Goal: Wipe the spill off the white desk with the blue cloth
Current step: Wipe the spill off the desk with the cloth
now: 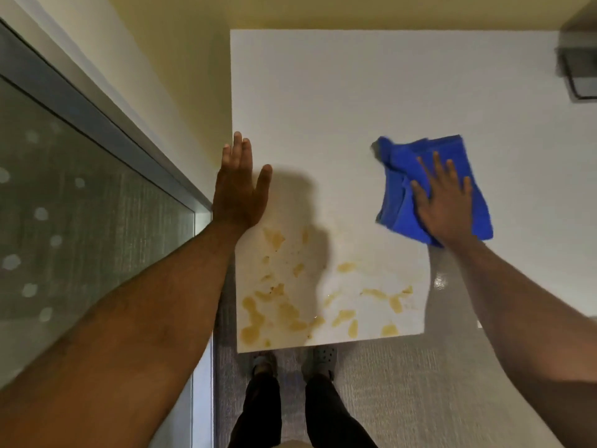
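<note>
The white desk fills the middle of the head view. A yellowish spill lies in several patches along the desk's near edge, mostly at the left. My right hand lies flat, fingers spread, pressing the crumpled blue cloth onto the desk to the upper right of the spill. The cloth does not touch the patches. My left hand rests flat with fingers apart on the desk's left edge, just above the spill, and holds nothing.
A yellow wall runs along the desk's left and far sides. A frosted glass panel with a metal frame stands at the left. A dark blurred object sits at the desk's far right. My feet stand on grey carpet below the desk edge.
</note>
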The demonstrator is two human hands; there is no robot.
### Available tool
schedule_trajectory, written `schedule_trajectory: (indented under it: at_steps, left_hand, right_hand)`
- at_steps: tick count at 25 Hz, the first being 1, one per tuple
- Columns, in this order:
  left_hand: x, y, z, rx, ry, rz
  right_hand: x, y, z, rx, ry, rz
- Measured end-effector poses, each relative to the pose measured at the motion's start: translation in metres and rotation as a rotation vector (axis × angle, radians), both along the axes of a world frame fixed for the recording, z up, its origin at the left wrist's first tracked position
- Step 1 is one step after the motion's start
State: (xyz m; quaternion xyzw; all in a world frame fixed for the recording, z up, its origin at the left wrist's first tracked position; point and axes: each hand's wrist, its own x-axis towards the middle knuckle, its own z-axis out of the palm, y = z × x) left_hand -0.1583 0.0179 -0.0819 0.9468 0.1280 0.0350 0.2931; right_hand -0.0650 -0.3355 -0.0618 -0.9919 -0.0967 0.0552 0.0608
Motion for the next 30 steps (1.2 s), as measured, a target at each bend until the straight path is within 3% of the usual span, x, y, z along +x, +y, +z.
schedule_trajectory:
  at_steps: [4, 8, 11, 13, 17, 19, 25, 28, 30]
  left_hand:
    - [0.002, 0.003, -0.002, -0.055, -0.02, 0.008]
    - [0.006, 0.013, 0.003, -0.057, 0.04, -0.087]
    - [0.003, 0.027, 0.004, -0.045, 0.073, -0.179]
    - [0.009, 0.042, 0.005, 0.004, 0.126, -0.246]
    - [0.024, 0.057, 0.0, 0.049, 0.15, -0.321]
    - [0.029, 0.053, -0.004, 0.004, 0.132, -0.294]
    - [0.035, 0.048, -0.007, -0.088, 0.115, -0.204]
    - [0.033, 0.046, -0.003, -0.078, 0.068, -0.212]
    - [0.033, 0.049, -0.003, -0.038, 0.091, -0.23]
  right_hand:
    - [0.018, 0.057, -0.001, 0.02, 0.058, -0.214]
    - [-0.026, 0.125, -0.005, 0.032, 0.02, 0.012]
    - [-0.082, 0.098, -0.004, 0.045, 0.025, 0.225]
    - [-0.095, 0.056, 0.0, 0.102, 0.005, 0.25]
    - [-0.045, 0.023, 0.001, 0.17, -0.019, -0.097]
    - [-0.019, 0.046, -0.001, 0.124, -0.048, -0.129]
    - [-0.044, 0.149, -0.006, 0.13, -0.063, 0.228]
    - [-0.105, 0.123, -0.005, 0.146, 0.02, 0.569]
    - [-0.119, 0.083, -0.001, 0.175, 0.066, 0.63]
